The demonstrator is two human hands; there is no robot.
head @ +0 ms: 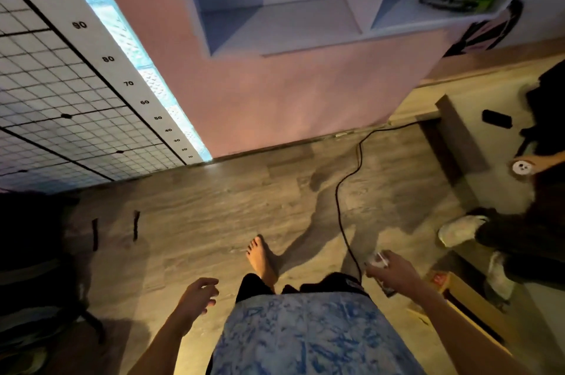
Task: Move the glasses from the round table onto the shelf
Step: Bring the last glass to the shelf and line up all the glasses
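My right hand [397,272] is closed around a clear drinking glass [376,261], held at hip height on the right. My left hand [198,295] hangs free at the lower middle, fingers loosely apart and holding nothing. The white wall shelf [284,23] is set into the pink wall ahead, at the top of the view; its left compartment is bare. In the right compartment lie a dark pair of glasses [443,1], a white object and a green packet. The round table is out of view.
A black cable [342,188] runs across the wooden floor in front of my feet. Another person sits at the right with white shoes [458,229]. A cardboard box [464,298] lies at the lower right. A gridded board with a height scale stands on the left.
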